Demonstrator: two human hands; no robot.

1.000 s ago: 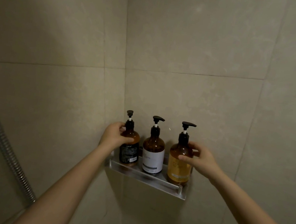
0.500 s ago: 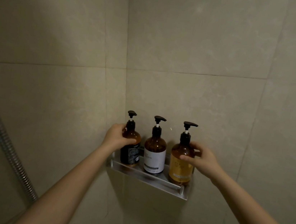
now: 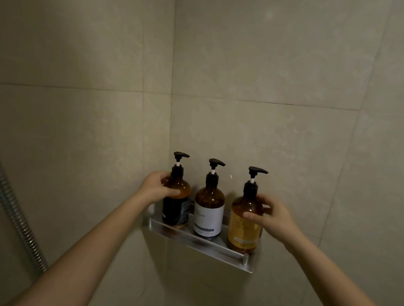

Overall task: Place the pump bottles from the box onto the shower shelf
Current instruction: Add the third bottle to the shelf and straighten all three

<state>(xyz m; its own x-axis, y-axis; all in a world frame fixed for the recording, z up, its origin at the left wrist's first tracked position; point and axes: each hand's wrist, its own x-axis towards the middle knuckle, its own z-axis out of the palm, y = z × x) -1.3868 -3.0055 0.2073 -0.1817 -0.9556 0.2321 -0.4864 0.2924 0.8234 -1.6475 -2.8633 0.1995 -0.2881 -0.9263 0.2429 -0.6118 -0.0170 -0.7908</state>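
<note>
Amber pump bottles, three in count, upright in one row on the shower shelf (image 3: pixel 199 245), a single metal ledge fixed in the corner of the tiled wall (image 3: pixel 285 61). Black-label bottle (image 3: pixel 176 201): at the shelf's left end; left hand (image 3: pixel 156 188) clasped round its shoulder. White-label bottle (image 3: pixel 209 207): mid-shelf, between the other two, untouched by either hand. Yellow-label bottle (image 3: pixel 244 225): at the shelf's right end; right hand (image 3: pixel 273 217) curled round its upper body, thumb across the front. Black pump heads, three, spouts pointing right. Shower hose (image 3: pixel 5 193), one, ribbed metal, hanging well left of the shelf.
</note>
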